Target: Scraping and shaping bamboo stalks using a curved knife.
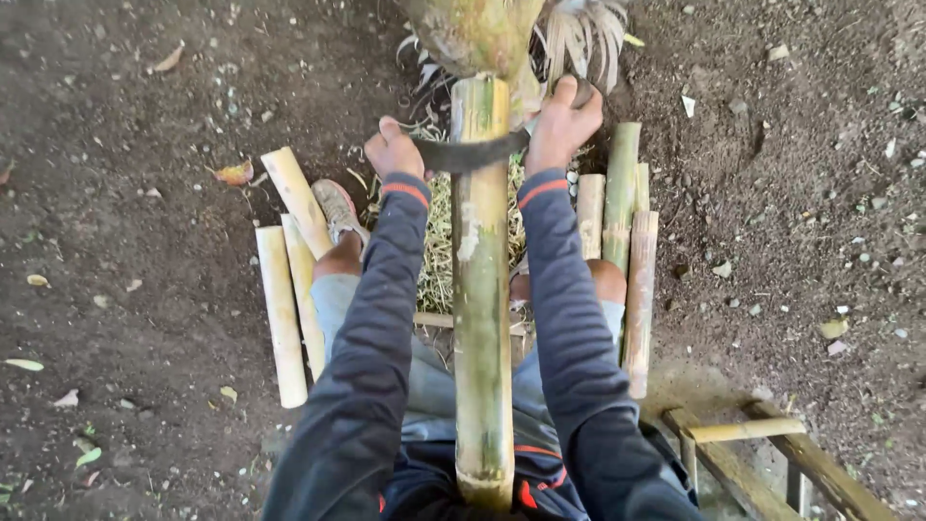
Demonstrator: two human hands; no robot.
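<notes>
A long green-yellow bamboo pole [481,289] runs from my lap away from me, resting against a thick stump [473,34] at the top. A dark curved blade [470,153] lies across the pole. My left hand [393,150] grips the blade's left end and my right hand [561,121] grips its right end. Both arms wear dark sleeves with an orange stripe. Pale bamboo shavings [436,246] lie under the pole between my knees.
Cut bamboo pieces lie on the dirt on the left [282,318] and on the right [622,222]. My shoe [340,209] rests beside the left pieces. A wooden frame [762,453] sits at the lower right. Dry leaves are scattered on the soil.
</notes>
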